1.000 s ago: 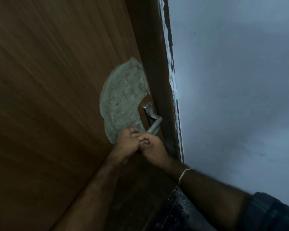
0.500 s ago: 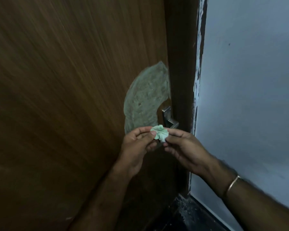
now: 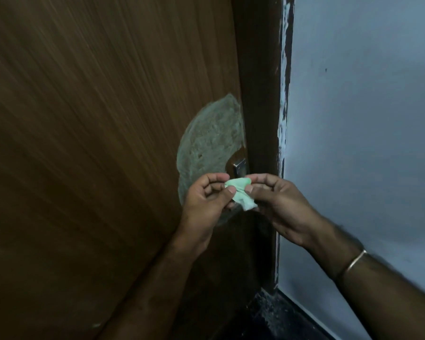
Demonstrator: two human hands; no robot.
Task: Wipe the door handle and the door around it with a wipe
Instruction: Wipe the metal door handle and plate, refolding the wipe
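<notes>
A crumpled pale green wipe (image 3: 241, 193) is held between both hands in front of the door. My left hand (image 3: 204, 202) pinches its left side with thumb and fingertips. My right hand (image 3: 280, 204) pinches its right side. Just above the hands, the top of the metal door handle plate (image 3: 240, 165) shows; the lever is hidden behind the hands and the wipe. The brown wooden door (image 3: 96, 143) fills the left, with a rough grey-green patch (image 3: 209, 146) around the handle.
A dark wooden door frame (image 3: 258, 94) runs down beside the handle. A pale blue wall (image 3: 366, 119) fills the right, with chipped paint along its edge. Dark floor (image 3: 268, 320) lies at the bottom. A thin bangle (image 3: 355, 261) sits on my right wrist.
The hands have drawn back from the handle and slightly apart, and the wipe now hangs more opened between them. The view has shifted, so the door and handle sit further right.
</notes>
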